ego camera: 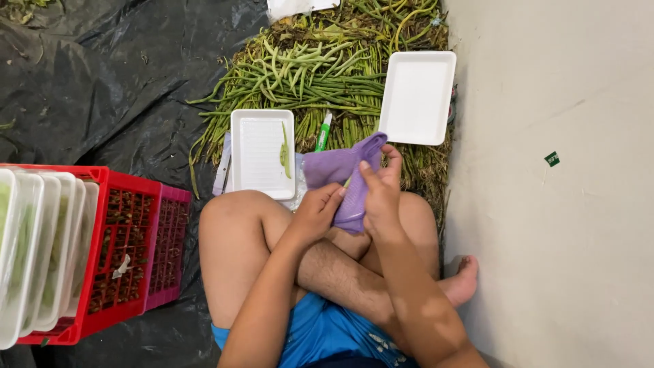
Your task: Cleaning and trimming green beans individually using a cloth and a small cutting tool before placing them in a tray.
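Observation:
Both my hands hold a purple cloth (pixel 340 167) over my crossed legs. My left hand (pixel 317 212) grips its lower part from the left. My right hand (pixel 380 187) pinches its right side, and a thin green bean end shows between the fingers and the cloth. Just beyond the cloth lies a white foam tray (pixel 257 153) with a single green bean (pixel 284 151) in it. A second, empty white foam tray (pixel 417 95) rests to the right on the bean pile. A green and white knife (pixel 323 131) lies between the trays.
A large heap of long green beans (pixel 313 71) spreads over black plastic sheeting (pixel 102 75) ahead. A red crate (pixel 112 245) with filled white trays (pixel 34 252) stands at my left, with a pink crate (pixel 169 245) beside it. A pale floor (pixel 558 204) runs along the right.

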